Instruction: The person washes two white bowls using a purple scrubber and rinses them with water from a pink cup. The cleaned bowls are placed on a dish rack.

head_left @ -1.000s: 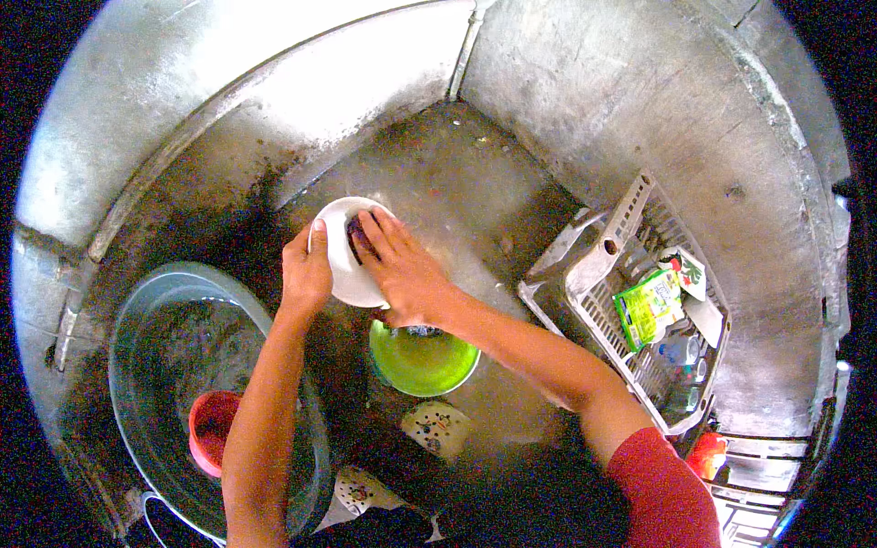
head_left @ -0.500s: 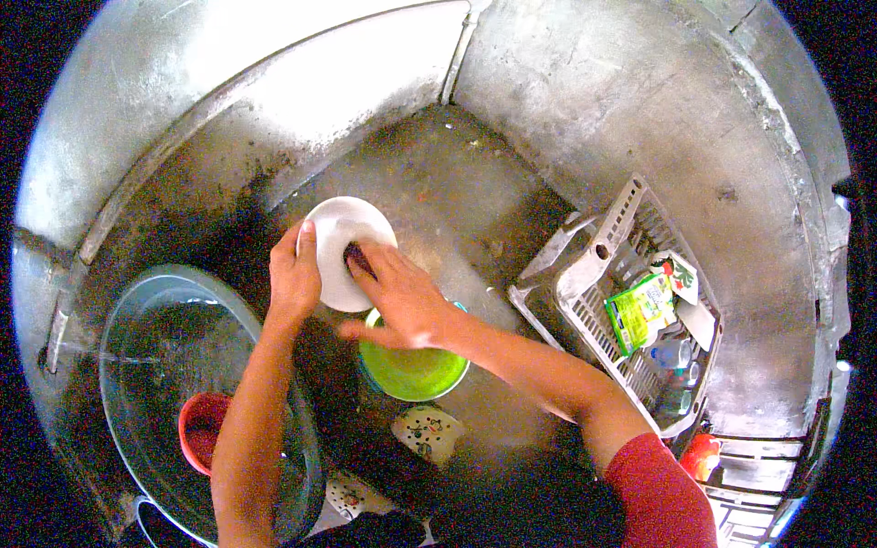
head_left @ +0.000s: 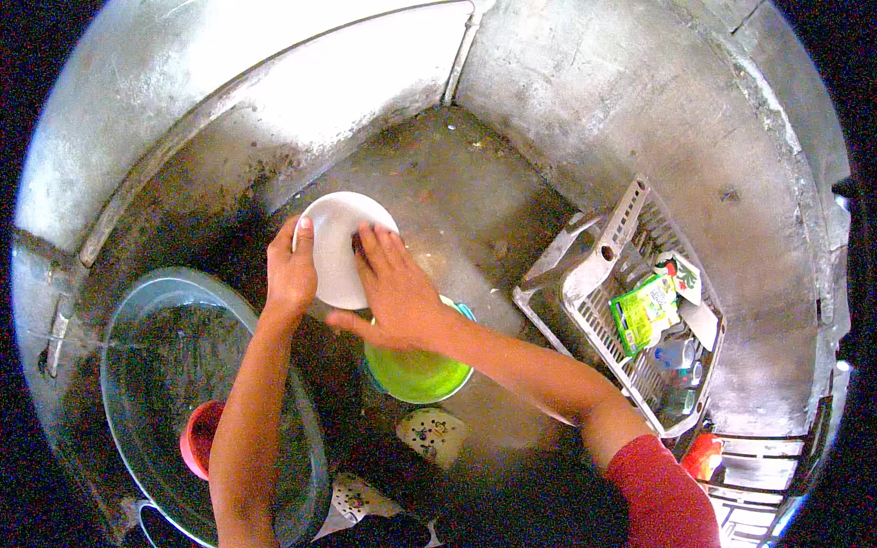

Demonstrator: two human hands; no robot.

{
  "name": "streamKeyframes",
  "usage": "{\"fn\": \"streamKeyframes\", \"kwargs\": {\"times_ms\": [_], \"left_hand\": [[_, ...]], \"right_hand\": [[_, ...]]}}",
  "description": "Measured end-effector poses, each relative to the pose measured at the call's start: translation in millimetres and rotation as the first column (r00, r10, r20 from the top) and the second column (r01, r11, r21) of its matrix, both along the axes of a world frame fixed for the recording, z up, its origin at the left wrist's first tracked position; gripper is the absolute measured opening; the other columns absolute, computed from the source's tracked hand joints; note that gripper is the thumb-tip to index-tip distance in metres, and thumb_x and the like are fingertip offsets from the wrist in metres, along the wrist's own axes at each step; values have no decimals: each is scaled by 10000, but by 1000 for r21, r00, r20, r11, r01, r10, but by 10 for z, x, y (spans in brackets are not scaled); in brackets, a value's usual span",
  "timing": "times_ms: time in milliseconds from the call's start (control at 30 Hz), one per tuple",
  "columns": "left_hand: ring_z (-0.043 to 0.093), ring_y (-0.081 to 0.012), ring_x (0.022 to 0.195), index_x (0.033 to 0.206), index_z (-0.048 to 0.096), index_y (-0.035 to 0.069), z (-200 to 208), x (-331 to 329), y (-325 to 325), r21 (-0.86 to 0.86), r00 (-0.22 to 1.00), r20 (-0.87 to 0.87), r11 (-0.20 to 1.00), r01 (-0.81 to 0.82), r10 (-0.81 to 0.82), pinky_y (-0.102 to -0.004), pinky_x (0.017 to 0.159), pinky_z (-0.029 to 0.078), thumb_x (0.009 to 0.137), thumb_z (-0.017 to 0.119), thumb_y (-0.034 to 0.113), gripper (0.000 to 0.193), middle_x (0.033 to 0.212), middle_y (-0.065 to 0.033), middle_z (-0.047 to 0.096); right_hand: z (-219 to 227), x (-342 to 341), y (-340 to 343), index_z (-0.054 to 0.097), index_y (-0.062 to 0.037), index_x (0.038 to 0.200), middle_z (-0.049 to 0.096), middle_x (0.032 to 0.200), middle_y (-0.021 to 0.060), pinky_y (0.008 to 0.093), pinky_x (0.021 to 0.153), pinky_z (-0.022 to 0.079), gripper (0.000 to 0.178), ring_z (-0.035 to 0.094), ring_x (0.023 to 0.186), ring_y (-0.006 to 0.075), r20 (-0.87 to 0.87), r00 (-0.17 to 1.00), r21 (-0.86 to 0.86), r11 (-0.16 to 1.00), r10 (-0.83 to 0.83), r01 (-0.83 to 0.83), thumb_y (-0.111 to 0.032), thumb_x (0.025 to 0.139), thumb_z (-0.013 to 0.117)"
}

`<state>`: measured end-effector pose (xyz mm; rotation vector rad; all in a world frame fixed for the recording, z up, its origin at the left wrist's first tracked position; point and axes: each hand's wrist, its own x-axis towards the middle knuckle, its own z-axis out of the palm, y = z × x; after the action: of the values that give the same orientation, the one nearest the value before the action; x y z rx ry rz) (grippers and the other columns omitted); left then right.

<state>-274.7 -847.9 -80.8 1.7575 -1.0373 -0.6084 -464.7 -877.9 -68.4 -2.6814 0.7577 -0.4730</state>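
A white plate (head_left: 333,260) is tilted up in front of me, its left rim gripped by my left hand (head_left: 292,267), thumb over the face. My right hand (head_left: 399,297) lies across the plate's right part, fingers fairly straight, pressing a small dark scrubbing pad (head_left: 357,243) against it. Most of that pad is hidden under the fingers. Just below the plate and partly behind my right wrist stands a bright green basin (head_left: 422,376); what it contains is hard to make out.
On the left, a large grey tub (head_left: 174,285) of water holds a red scoop or cup (head_left: 195,440). To the right, a tilted plastic dish rack (head_left: 585,283) carries a green packet (head_left: 644,315) and glasses (head_left: 676,354). Concrete walls (head_left: 630,100) enclose the corner.
My right hand has shifted slightly up and right over the plate, covering more of the dark pad. My left hand still grips the rim, and the view has moved a little.
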Motion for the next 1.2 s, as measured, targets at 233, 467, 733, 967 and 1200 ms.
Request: {"fn": "streamKeyframes", "kwargs": {"times_ms": [233, 467, 733, 967, 1200], "left_hand": [[627, -317, 1085, 1230, 596, -22, 17, 34, -8, -33, 991, 29, 991, 130, -129, -409, 958, 477, 1095, 343, 426, 532, 1155, -198, 672], [630, -280, 1034, 1174, 604, -32, 124, 23, 100, -11, 1000, -13, 1000, -25, 25, -390, 953, 470, 1093, 381, 384, 479, 1100, -198, 672], [630, -311, 1050, 1249, 573, -1, 81, -235, 78, 26, 988, -21, 988, 152, -152, -408, 964, 474, 1092, 385, 356, 433, 1119, -206, 667], [622, -277, 1001, 1209, 596, -3, 40, -97, 130, 79, 999, 28, 997, 21, -23, -392, 929, 476, 1087, 412, 390, 451, 1085, -192, 670], [612, -251, 983, 1201, 619, -12, -20, -235, 121, 160, 977, -209, 985, 61, -26, -389, 927, 476, 1077, 441, 424, 487, 1083, -163, 679]], "right_hand": [[65, 549, 28, 232, 186, 1463, 275, 1422, 524, 625, 1195, 164, 962, 239, 1383, 660, 262, 964, 81, 994, 45, -68, -576, 954, 525], [261, -36, -24, 343, 197, 1431, 242, 1536, 416, 498, 1221, 224, 1123, 238, 1464, 522, -56, 961, 283, 927, 272, -246, -759, 870, 520], [-18, 220, 118, 131, 160, 1519, -53, 1567, 447, 556, 1230, 5, 1255, -79, 1482, 567, 226, 973, 302, 946, 47, -115, -738, 804, 638], [-155, -199, 196, 569, -20, 1271, 518, 1339, 235, 485, 1029, 432, 754, 521, 1212, 416, 168, 955, 25, 967, 244, -252, -540, 766, 777], [-113, -270, -66, 587, -111, 777, 619, 809, 96, 418, 641, 466, 438, 603, 712, 299, 201, 963, 114, 972, 182, -207, -489, 771, 808]]}}
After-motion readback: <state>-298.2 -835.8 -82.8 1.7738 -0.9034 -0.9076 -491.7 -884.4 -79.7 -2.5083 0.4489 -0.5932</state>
